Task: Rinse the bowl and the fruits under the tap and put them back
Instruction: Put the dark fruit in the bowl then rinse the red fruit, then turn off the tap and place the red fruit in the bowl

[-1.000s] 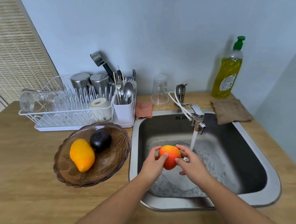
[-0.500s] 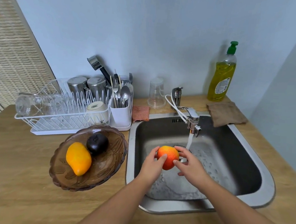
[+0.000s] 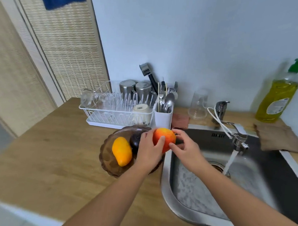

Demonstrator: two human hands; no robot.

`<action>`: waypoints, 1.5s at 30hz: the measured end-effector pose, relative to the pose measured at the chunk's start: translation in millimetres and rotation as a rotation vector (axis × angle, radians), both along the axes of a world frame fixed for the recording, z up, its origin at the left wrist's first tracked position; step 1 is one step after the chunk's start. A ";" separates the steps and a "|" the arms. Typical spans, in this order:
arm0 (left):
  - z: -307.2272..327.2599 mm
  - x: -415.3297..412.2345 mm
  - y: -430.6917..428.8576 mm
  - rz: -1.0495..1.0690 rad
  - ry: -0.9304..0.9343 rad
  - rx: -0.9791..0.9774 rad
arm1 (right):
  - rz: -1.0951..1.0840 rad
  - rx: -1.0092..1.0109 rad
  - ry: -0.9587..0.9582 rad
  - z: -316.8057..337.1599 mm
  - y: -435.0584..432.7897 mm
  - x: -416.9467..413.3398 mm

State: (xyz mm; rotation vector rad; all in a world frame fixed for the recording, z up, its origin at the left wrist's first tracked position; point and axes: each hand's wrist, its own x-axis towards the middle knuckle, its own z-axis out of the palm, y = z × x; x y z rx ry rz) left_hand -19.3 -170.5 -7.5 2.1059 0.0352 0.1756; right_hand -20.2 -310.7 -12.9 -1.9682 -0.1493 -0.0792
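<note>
Since a second ago I have brought the red-orange fruit [image 3: 164,138] left, out of the water and away from the tap [image 3: 239,136]. It is now held in the air over the right rim of the brown glass bowl [image 3: 106,162], beside the sink's [image 3: 165,182] left edge. My left hand [image 3: 149,152] grips its left side, thumb across the front; my right hand [image 3: 187,149] holds the right side with curled fingers. In the bowl lie a yellow mango [image 3: 121,151] and a dark plum [image 3: 134,141], touching each other. Water [image 3: 230,161] runs into the sink. On the counter [image 3: 53,159] beyond the bowl stands a white dish rack [image 3: 116,115].
</note>
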 end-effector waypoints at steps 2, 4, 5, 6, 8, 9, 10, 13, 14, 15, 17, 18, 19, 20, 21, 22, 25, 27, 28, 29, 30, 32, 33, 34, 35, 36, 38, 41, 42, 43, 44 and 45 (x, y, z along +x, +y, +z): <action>-7.1 -1.6 22.8 0.050 0.017 0.090 | 0.053 -0.068 -0.008 -3.4 18.2 3.8; -13.2 -5.8 40.9 0.087 0.032 0.162 | 0.092 -0.189 -0.027 -8.8 31.2 7.2; -16.1 -8.6 48.2 0.100 0.037 0.206 | 0.096 -0.273 -0.040 -13.4 35.7 9.5; -19.1 -11.5 53.9 0.110 0.043 0.262 | 0.095 -0.354 -0.055 -17.8 39.4 11.6; -26.1 -16.2 60.7 0.110 0.055 0.383 | 0.109 -0.493 -0.061 -25.2 43.4 12.8; -29.9 -17.6 62.7 0.099 0.064 0.427 | 0.125 -0.540 -0.049 -29.1 44.9 12.9; -33.9 -18.1 64.1 0.081 0.074 0.462 | 0.136 -0.577 -0.038 -31.9 46.0 12.3; -43.9 -16.7 66.9 0.033 0.089 0.527 | 0.129 -0.673 -0.055 -35.9 47.6 10.5; -45.2 -15.4 67.4 0.035 0.072 0.533 | 0.126 -0.695 -0.068 -35.6 47.8 10.5; -45.5 -13.6 67.8 0.041 0.049 0.530 | 0.128 -0.707 -0.075 -35.6 47.4 11.0; -41.8 -7.9 64.6 0.041 0.007 0.504 | 0.134 -0.701 -0.078 -32.3 43.0 13.6; -38.8 -4.8 62.9 0.039 -0.010 0.489 | 0.135 -0.683 -0.081 -30.0 40.2 15.4; -35.0 -0.1 59.1 0.032 -0.032 0.482 | 0.125 -0.659 -0.088 -26.1 35.2 18.1; -30.5 4.8 53.8 0.019 -0.059 0.486 | 0.107 -0.635 -0.104 -20.7 28.7 21.1; -25.4 10.5 46.7 0.001 -0.088 0.493 | 0.083 -0.611 -0.127 -13.2 20.3 25.1; -20.1 16.4 38.8 -0.019 -0.117 0.492 | 0.063 -0.590 -0.154 -3.2 11.1 29.5; -3.6 31.9 10.2 -0.115 -0.204 0.437 | -0.015 -0.536 -0.229 31.4 -21.3 47.3; 5.2 43.4 -15.9 -0.187 -0.262 0.410 | -0.093 -0.529 -0.260 53.0 -48.1 61.6; 8.9 47.9 -28.7 -0.216 -0.278 0.388 | -0.132 -0.525 -0.270 62.1 -60.3 68.5; 12.4 53.5 -43.7 -0.249 -0.286 0.365 | -0.175 -0.521 -0.269 69.7 -74.4 75.9; 15.1 58.5 -58.2 -0.290 -0.287 0.349 | -0.216 -0.523 -0.261 75.6 -88.1 83.2; 18.5 65.2 -86.8 -0.384 -0.287 0.335 | -0.288 -0.548 -0.228 80.8 -116.6 99.1; 18.6 66.5 -98.0 -0.435 -0.277 0.333 | -0.311 -0.558 -0.197 79.7 -128.7 106.2; 18.2 68.5 -110.1 -0.492 -0.255 0.324 | -0.330 -0.558 -0.165 77.4 -141.4 113.0; 16.9 70.2 -120.9 -0.551 -0.225 0.311 | -0.341 -0.545 -0.136 73.9 -152.3 119.8; 14.9 72.0 -130.8 -0.608 -0.195 0.299 | -0.342 -0.534 -0.109 70.0 -161.9 126.2; 10.4 73.5 -145.9 -0.692 -0.152 0.293 | -0.321 -0.548 -0.058 62.0 -174.9 137.3; 3.9 74.1 -159.6 -0.736 -0.122 0.253 | -0.278 -0.583 0.028 50.8 -187.4 154.7; 1.1 74.0 -161.4 -0.730 -0.117 0.213 | -0.263 -0.588 0.049 46.2 -190.0 159.0; -1.1 74.2 -161.8 -0.718 -0.117 0.169 | -0.249 -0.587 0.057 41.7 -191.4 161.7; -2.3 75.0 -162.7 -0.707 -0.120 0.131 | -0.243 -0.571 0.054 36.5 -192.8 163.4; -3.0 76.4 -163.5 -0.700 -0.120 0.102 | -0.244 -0.546 0.038 32.2 -193.1 163.0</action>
